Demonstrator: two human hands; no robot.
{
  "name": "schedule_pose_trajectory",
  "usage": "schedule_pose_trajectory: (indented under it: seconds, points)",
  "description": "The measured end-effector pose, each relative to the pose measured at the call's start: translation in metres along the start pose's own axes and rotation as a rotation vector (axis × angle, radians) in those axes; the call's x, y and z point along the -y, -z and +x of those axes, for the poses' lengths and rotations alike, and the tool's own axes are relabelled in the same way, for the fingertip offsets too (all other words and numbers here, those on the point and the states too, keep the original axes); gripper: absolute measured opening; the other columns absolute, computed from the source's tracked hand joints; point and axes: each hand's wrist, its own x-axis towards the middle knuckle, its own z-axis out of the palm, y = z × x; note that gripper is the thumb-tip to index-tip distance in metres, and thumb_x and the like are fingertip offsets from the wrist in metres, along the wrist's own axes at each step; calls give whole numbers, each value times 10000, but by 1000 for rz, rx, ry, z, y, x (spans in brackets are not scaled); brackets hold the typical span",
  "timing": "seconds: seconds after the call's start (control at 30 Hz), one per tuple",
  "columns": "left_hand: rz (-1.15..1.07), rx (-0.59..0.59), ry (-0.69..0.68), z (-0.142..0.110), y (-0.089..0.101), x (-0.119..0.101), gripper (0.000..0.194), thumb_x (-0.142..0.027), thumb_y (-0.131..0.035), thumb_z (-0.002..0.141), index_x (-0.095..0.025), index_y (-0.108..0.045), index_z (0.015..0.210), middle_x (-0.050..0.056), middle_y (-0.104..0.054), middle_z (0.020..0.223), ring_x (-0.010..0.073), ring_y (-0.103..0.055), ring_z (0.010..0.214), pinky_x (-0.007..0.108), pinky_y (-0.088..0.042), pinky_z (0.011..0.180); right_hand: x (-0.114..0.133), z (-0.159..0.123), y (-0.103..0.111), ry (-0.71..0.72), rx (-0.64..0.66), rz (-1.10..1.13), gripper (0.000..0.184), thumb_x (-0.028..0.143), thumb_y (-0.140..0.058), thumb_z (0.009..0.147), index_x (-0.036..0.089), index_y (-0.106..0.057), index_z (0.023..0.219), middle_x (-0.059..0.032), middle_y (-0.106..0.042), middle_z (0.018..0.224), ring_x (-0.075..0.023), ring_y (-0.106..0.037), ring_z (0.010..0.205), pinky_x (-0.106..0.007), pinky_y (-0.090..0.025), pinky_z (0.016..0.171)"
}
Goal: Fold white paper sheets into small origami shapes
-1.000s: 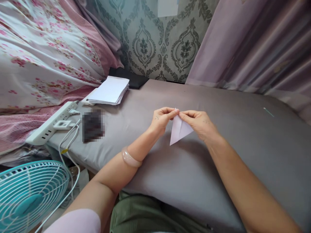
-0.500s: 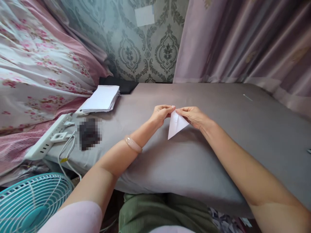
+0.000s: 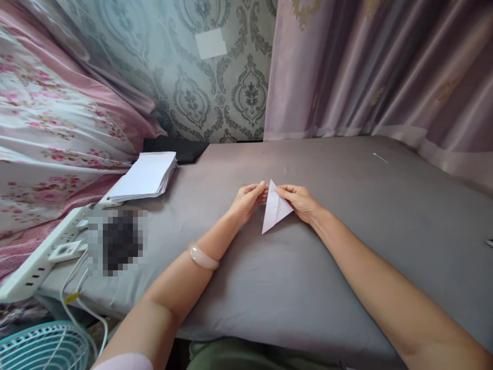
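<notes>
White, triangular folded paper [image 3: 275, 209] is pinched by the right hand [image 3: 302, 202] (left hand [image 3: 246, 202]: hold unclear). It could be creased askew by slippage.

Left grip [image 3: 246, 202]: thumb now off tip of folded paper [image 3: 276, 209], lying just left of it; contact of remaining fingers unclear. Paper tip, previously pinched, now exposed, pointing up. Right grip [image 3: 302, 201] now pinches slightly below tip. View shifted: wall sheet [image 3: 211, 43] lower, fan [image 3: 42, 345] largely out of frame.
</notes>
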Motion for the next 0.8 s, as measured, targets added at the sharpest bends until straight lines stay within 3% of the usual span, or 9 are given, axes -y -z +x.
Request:
schedule_pose_trajectory:
  seconds: [0.13,0.23,0.33,0.63,0.8]
  points:
    - [-8,-28,63,-7,4,-2,260,-264,-786,676,-91,-697,850,48,-644,767,87,-567,677,247,-432,705,4,0,3,-17,-51,101,211,280,-783,600,167,-663,731,5,-659,649,-105,-567,572,-237,-448,568]
    - [-14,13,88,-10,1,0,238,-228,-797,653,-96,-704,828,41,-645,752,84,-562,662,255,-430,703,4,0,4,-25,-64,134,193,258,-765,588,175,-635,705,17,-629,608,-113,-554,564,-245,-445,564]
    - [-21,82,102,-11,-2,3,225,-225,-800,647,-98,-708,807,33,-640,716,86,-559,648,269,-433,711,5,0,3,-34,-64,151,191,266,-750,592,192,-614,704,21,-618,601,-128,-551,566,-268,-454,580]
    - [-23,139,87,-13,-3,1,238,-261,-787,668,-101,-713,828,42,-651,742,98,-577,669,276,-446,713,11,-1,5,-21,9,159,204,288,-734,632,198,-596,752,29,-602,663,-125,-543,611,-276,-443,638]
    - [76,92,40,-17,-6,0,201,-262,-761,683,-115,-713,811,44,-649,733,109,-572,666,270,-445,670,11,-2,4,-12,28,130,211,328,-724,650,209,-581,749,32,-587,663,-127,-534,605,-284,-443,643]
